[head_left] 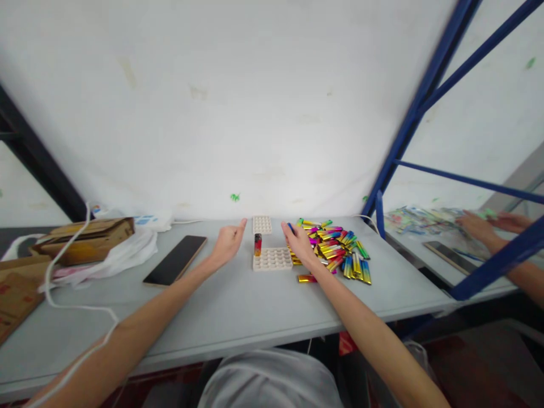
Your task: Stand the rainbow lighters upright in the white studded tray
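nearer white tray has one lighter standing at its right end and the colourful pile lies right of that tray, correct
No: the lighter stands at the left end of the nearer white tray, as the head view shows. The colourful pile does lie right of that tray.

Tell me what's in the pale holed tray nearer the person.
One red, dark-topped lighter stands upright at the left end of the tray. The spot beneath it is covered; I can't see that.
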`<state>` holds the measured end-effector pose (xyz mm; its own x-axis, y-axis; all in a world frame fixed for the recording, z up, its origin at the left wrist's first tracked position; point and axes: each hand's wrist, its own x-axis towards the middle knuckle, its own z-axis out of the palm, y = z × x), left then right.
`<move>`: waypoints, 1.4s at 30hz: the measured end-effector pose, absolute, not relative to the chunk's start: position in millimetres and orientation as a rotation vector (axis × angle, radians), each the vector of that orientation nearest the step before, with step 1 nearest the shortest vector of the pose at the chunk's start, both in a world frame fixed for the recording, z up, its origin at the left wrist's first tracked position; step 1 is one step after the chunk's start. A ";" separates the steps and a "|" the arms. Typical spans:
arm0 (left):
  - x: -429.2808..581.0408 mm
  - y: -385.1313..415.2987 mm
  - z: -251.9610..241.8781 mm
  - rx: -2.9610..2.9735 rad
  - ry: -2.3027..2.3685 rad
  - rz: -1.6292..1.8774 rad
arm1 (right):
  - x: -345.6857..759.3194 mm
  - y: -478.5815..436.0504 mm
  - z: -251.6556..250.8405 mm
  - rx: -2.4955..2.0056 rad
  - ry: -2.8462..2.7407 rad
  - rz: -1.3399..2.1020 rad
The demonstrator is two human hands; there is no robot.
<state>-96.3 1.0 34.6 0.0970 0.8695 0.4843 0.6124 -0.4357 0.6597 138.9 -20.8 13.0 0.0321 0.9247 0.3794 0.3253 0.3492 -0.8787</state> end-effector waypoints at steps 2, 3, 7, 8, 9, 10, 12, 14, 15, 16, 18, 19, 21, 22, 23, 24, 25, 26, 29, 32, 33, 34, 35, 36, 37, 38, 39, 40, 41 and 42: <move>-98.1 7.9 19.1 2.102 1.556 1.220 | 136.8 -23.0 12.8 -1.238 -1.536 0.604; -98.8 10.2 13.4 2.106 1.588 1.211 | 136.0 -24.0 12.8 -1.258 -1.541 0.579; -103.6 17.5 4.7 2.113 1.733 1.117 | 133.8 -25.6 11.1 -1.304 -1.540 0.519; -105.2 19.0 4.7 2.121 1.767 1.079 | 133.3 -25.7 10.5 -1.310 -1.542 0.509; -106.6 20.1 4.9 2.134 1.791 1.044 | 132.8 -26.0 10.1 -1.315 -1.548 0.498; -107.8 20.7 5.0 2.148 1.804 1.016 | 132.3 -26.4 9.9 -1.316 -1.560 0.484; -109.2 20.6 4.7 2.174 1.805 0.979 | 131.6 -27.9 10.5 -1.305 -1.593 0.464; -109.5 19.2 3.9 2.197 1.800 0.947 | 131.3 -30.2 12.1 -1.275 -1.630 0.473; -109.3 18.3 3.5 2.210 1.799 0.927 | 131.4 -31.5 13.0 -1.253 -1.650 0.489; -109.2 17.4 3.1 2.223 1.799 0.906 | 131.6 -32.8 14.0 -1.228 -1.675 0.512; -109.3 15.8 2.8 2.249 1.797 0.859 | 132.5 -35.3 15.8 -1.172 -1.747 0.547; -109.7 15.1 2.8 2.263 1.793 0.835 | 132.9 -36.5 16.8 -1.144 -1.799 0.533; -110.9 14.0 3.3 2.292 1.779 0.791 | 133.5 -38.5 18.7 -1.100 -1.915 0.428; -111.7 13.4 3.6 2.307 1.770 0.771 | 133.6 -39.5 19.6 -1.089 -1.969 0.356; -112.6 12.8 3.9 2.321 1.760 0.753 | 133.4 -40.5 20.5 -1.087 -2.014 0.292; -113.4 12.2 4.2 2.334 1.748 0.736 | 133.0 -41.5 21.2 -1.094 -2.056 0.256; -114.0 11.6 4.5 2.346 1.736 0.721 | 132.5 -42.5 21.6 -1.102 -2.092 0.251; -114.5 10.9 4.8 2.358 1.724 0.706 | 131.8 -43.6 21.8 -1.110 -2.118 0.268; -115.1 8.7 5.8 2.384 1.690 0.676 | 129.6 -45.8 20.7 -1.107 -2.134 0.369; -114.6 6.3 7.4 2.402 1.669 0.664 | 127.6 -45.5 17.4 -1.098 -2.106 0.423; -114.3 5.4 7.9 2.406 1.666 0.662 | 127.0 -44.9 16.0 -1.097 -2.110 0.423; -114.0 4.6 8.4 2.411 1.665 0.659 | 126.4 -44.1 14.7 -1.095 -2.125 0.412; -113.5 3.7 8.8 2.414 1.666 0.656 | 125.8 -43.2 13.6 -1.093 -2.149 0.390; -113.1 2.9 9.1 2.417 1.668 0.651 | 125.2 -42.3 12.6 -1.090 -2.178 0.362; -112.6 2.1 9.3 2.418 1.671 0.647 | 124.5 -41.6 11.8 -1.086 -2.211 0.327; -112.0 1.4 9.5 2.419 1.673 0.644 | 123.6 -41.1 11.3 -1.082 -2.245 0.287; -111.5 0.7 9.6 2.419 1.674 0.641 | 122.4 -40.9 11.1 -1.084 -2.275 0.246; -111.0 0.2 9.7 2.419 1.675 0.636 | 120.8 -41.0 11.0 -1.096 -2.296 0.205; -110.6 -0.3 9.7 2.419 1.674 0.630 | 118.8 -41.5 11.1 -1.115 -2.308 0.169; -110.3 -0.7 9.8 2.421 1.673 0.623 | 116.5 -42.3 11.1 -1.139 -2.317 0.138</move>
